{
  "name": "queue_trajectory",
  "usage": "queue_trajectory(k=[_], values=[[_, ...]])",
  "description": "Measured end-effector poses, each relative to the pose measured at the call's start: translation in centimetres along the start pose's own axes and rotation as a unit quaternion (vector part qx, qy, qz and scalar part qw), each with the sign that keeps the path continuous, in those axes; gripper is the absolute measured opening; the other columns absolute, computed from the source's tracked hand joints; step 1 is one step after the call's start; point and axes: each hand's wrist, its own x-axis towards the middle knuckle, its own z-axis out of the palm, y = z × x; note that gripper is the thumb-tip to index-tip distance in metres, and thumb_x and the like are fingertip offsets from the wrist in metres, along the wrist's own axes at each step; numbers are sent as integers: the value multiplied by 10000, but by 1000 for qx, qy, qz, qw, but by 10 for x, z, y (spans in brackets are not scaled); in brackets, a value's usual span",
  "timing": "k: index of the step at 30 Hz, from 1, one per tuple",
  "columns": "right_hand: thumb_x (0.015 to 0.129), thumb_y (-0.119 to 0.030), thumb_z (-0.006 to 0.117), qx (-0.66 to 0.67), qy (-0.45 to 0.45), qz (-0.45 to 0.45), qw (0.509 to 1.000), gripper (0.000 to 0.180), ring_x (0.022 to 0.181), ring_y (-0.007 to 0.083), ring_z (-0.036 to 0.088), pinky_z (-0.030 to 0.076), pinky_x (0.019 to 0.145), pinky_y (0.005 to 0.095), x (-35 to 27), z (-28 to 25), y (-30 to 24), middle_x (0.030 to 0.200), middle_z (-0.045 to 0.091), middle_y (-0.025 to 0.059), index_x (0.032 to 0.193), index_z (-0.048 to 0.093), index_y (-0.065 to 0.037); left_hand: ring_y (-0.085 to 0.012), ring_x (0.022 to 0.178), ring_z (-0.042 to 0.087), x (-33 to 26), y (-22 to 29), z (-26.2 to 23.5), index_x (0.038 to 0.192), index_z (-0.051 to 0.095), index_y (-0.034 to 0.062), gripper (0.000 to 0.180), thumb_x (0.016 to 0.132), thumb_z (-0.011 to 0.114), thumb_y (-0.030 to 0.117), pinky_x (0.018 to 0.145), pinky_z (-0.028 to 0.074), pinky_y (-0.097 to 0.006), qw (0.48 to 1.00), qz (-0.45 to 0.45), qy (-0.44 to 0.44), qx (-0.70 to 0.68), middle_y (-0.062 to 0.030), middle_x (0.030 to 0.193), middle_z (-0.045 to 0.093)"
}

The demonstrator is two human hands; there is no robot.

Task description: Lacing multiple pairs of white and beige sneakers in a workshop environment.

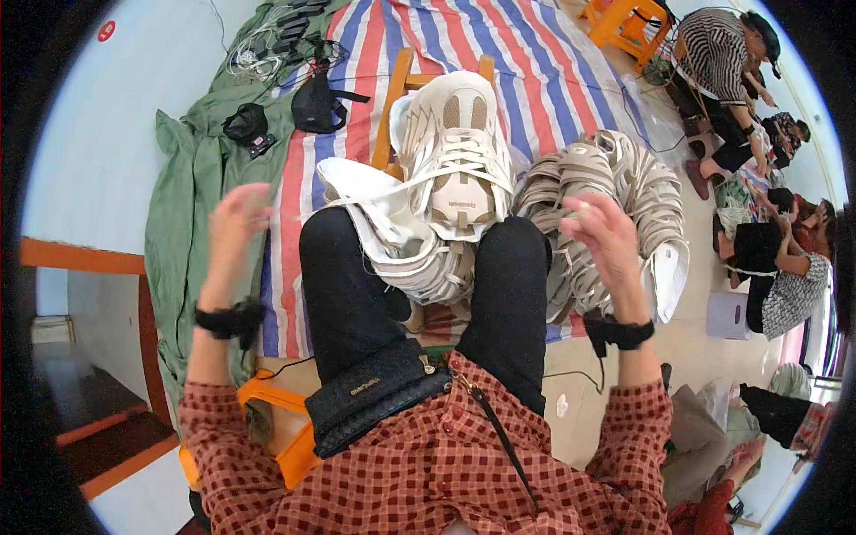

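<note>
Between my knees a beige and white sneaker upper [459, 165] rests toe toward me, with a white shoelace [379, 193] threaded criss-cross through its front. The shoelace stretches left from the upper to my left hand [239, 232], which is raised beyond my left knee and slightly blurred; its fingertips look closed on the lace. My right hand [606, 239] is lifted over the pile at the right, thumb and fingers pinched together. Whatever is in that pinch is too small to make out. Beneath the laced upper, more nested uppers [419, 272] hang between my legs.
A pile of nested shoe uppers [615, 187] lies right of my knees. Behind the upper stands a wooden stool frame [399, 89] on a striped sheet [366, 58]. Black pouches [316, 102] and cables lie at far left, by green cloth [192, 196]. People [722, 62] sit working at right.
</note>
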Motion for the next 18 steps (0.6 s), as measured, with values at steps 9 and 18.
queue_trajectory(k=[9,18], values=[[871,-120,600,-116,-70,-49,990,118,567,77,539,450,546,222,48,56,17,664,584,6,862,616,-4,-206,679,633,9,37,170,864,622,40,96,811,570,100,589,488,-325,967,156,-133,154,-100,777,625],[927,-274,540,-124,-79,6,989,240,663,62,532,438,653,212,50,43,36,748,575,-15,831,595,-61,-281,764,607,8,54,201,816,608,70,81,743,609,103,623,478,-383,802,371,-77,462,-102,802,596]])
